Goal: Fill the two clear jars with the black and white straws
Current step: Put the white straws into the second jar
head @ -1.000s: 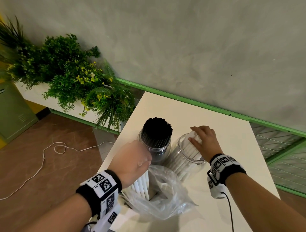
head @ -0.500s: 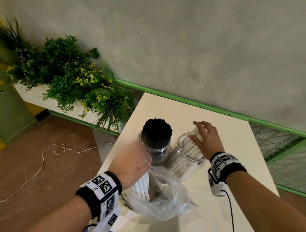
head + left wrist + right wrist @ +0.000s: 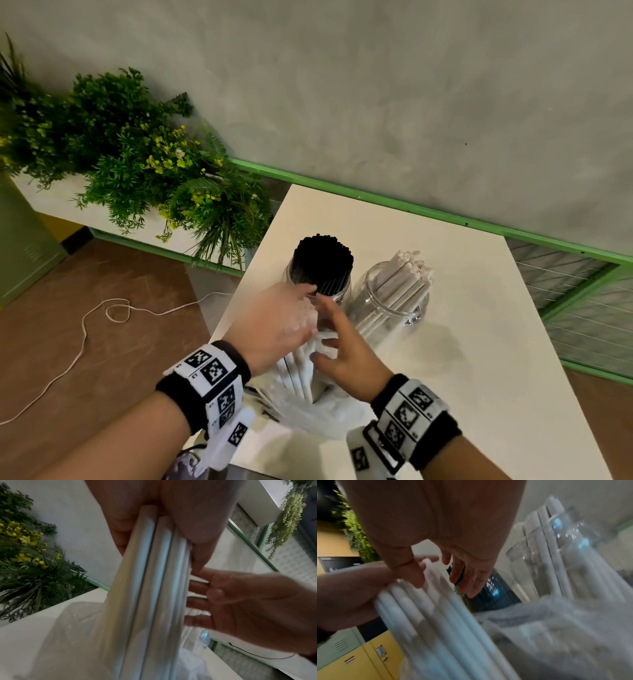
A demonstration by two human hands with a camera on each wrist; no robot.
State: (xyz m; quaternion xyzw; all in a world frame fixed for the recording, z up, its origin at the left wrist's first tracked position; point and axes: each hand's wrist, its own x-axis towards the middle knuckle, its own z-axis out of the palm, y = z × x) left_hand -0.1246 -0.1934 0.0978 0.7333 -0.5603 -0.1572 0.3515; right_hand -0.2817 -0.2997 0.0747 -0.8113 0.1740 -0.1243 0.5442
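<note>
Straws (image 3: pixel 301 371), white ones, are sitting in your left hand's (image 3: pixel 274 325) closed grip, lower ends hidden by the bag (image 3: pixel 318 418); your right hand (image 3: pixel 346 349) is reaching in, fingers spread, blurring.

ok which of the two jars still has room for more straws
The jar of white straws, the right one. Its straws lean to one side, leaving open space at the mouth, whereas the jar of black straws beside it is packed tight.

Two jars (image 3: pixel 318 291) (image 3: pixel 390 301), one bag (image 3: pixel 318 418), seemingly.
</note>
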